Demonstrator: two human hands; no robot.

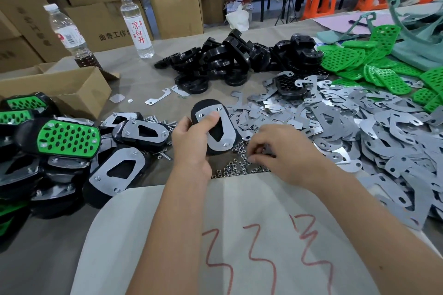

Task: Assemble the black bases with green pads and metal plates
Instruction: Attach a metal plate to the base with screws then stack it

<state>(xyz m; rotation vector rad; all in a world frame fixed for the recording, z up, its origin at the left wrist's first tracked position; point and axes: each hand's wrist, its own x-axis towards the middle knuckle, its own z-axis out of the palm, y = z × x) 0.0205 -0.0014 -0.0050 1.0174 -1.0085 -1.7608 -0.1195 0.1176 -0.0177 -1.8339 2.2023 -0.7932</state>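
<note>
My left hand (191, 141) grips a black base (203, 108) with a metal plate (223, 127) laid on its upper face; my thumb presses on the plate. My right hand (275, 151) reaches down into a scatter of small metal nuts (237, 165), fingertips pinched together among them; whether they hold a nut is hidden. Loose black bases (230, 60) are heaped at the back centre. Green pads (374, 64) lie at the back right. Loose metal plates (359, 127) cover the right side.
Finished pieces with green pads (69, 137) and plates (119, 170) pile up on the left beside an open cardboard box (60, 88). Two water bottles (136, 24) stand at the back left. A white sheet with red marks (239, 235) lies in front of me.
</note>
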